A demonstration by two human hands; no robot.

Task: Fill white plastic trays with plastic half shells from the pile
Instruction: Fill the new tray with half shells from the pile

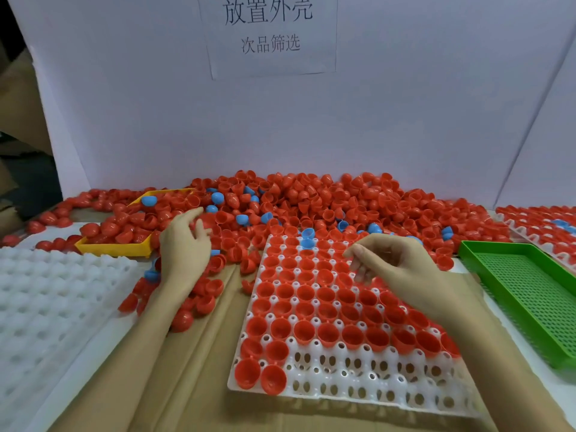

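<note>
Head view: the white tray (343,385) lies mostly filled, with its near rows bare. The left hand (184,244), fingers loosely spread and holding nothing, reaches into the shell pile (311,201) just left of the tray; the right hand (402,266) hovers over the tray's middle, thumb and forefinger close together, apparently empty.

A white plastic tray (358,385) is lying flat on cardboard, its pockets mostly holding red half shells (324,294) open side up, near rows sitting bare; the pile (311,201) of red and blue shells is spreading just behind it.
</note>
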